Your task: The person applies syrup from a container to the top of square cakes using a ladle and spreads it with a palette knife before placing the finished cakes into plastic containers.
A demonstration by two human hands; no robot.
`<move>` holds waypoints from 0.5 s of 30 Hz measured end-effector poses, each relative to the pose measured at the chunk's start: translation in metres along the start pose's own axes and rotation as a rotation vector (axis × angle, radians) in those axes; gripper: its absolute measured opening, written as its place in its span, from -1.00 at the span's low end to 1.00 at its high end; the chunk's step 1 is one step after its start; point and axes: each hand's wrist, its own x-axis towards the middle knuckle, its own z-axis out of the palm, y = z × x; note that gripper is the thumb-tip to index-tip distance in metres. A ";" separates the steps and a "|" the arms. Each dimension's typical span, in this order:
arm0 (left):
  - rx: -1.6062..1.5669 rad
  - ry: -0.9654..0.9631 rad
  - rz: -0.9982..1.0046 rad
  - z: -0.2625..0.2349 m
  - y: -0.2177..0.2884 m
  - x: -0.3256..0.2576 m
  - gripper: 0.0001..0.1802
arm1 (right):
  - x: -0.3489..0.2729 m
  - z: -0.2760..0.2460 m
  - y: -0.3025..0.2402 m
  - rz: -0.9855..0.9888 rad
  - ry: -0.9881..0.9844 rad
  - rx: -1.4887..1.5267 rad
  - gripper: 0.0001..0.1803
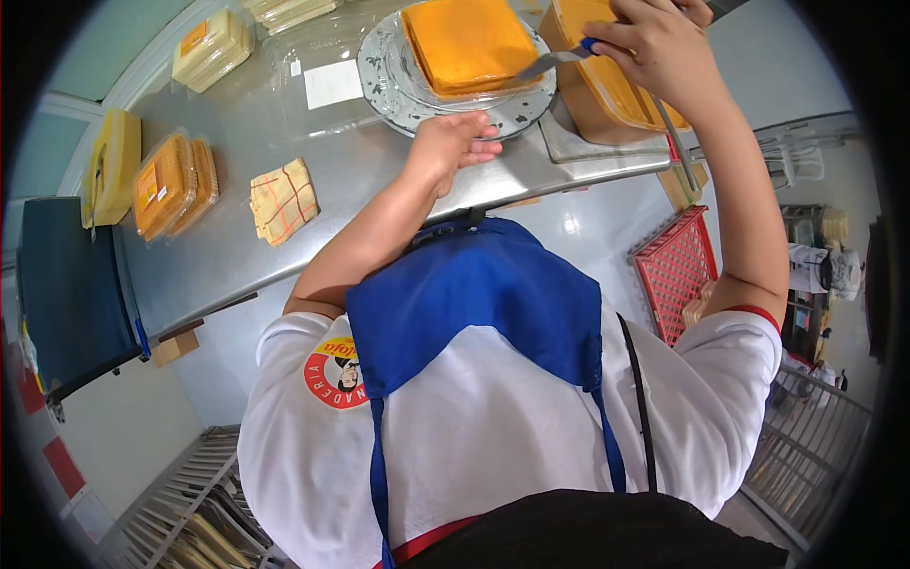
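An orange, square-cornered block like a frosted cake (474,45) sits on a clear tray on a round speckled plate or stand (380,87). My right hand (659,47) is closed around the blue handle of a metal spatula (545,64). The spatula's blade meets the cake's near right corner. At the plate's near rim is my left hand (450,147), fingers stretched out and holding nothing. Whether it touches the rim I cannot tell. Beneath my right hand stands a tan tub (607,119) with orange, creamy filling inside.
The steel table (351,171) carries a folded checked cloth (283,201), clear packs of orange food (171,185), pale packs (213,49), a yellow container (114,169) and a white paper (333,85). A long metal tool (675,142) leans by the tub. A red crate (675,270) stands below, right.
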 end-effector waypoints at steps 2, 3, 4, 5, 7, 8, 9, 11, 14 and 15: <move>-0.127 0.096 -0.016 -0.002 0.001 0.011 -0.66 | -0.010 -0.003 0.005 0.020 0.001 0.014 -0.86; -0.163 0.118 0.015 -0.004 0.003 0.013 -0.68 | -0.013 -0.005 0.008 0.005 0.004 -0.002 -0.86; -0.197 0.142 0.044 -0.006 0.004 0.014 -0.70 | -0.016 -0.005 0.008 -0.009 0.008 -0.015 -0.86; -0.195 0.142 0.042 -0.007 0.004 0.015 -0.70 | -0.016 -0.006 0.005 -0.006 0.007 -0.014 -0.86; -0.170 0.167 0.051 -0.010 0.005 0.014 -0.68 | -0.011 -0.007 -0.004 -0.093 0.029 -0.107 -0.85; -0.168 0.167 0.048 -0.011 0.005 0.014 -0.68 | -0.006 -0.007 -0.009 -0.090 0.028 -0.105 -0.85; -0.175 0.162 0.059 -0.012 0.004 0.014 -0.69 | 0.000 -0.006 -0.014 -0.096 0.054 -0.049 -0.85; -0.183 0.157 0.069 -0.013 0.004 0.014 -0.70 | 0.012 -0.007 -0.025 -0.102 0.077 0.007 -0.85; -0.172 0.117 0.064 -0.014 0.003 0.015 -0.70 | 0.028 -0.010 -0.038 -0.113 0.093 0.026 -0.84; -0.162 0.116 0.067 -0.013 0.002 0.015 -0.71 | 0.033 -0.014 -0.042 -0.111 0.084 0.017 -0.84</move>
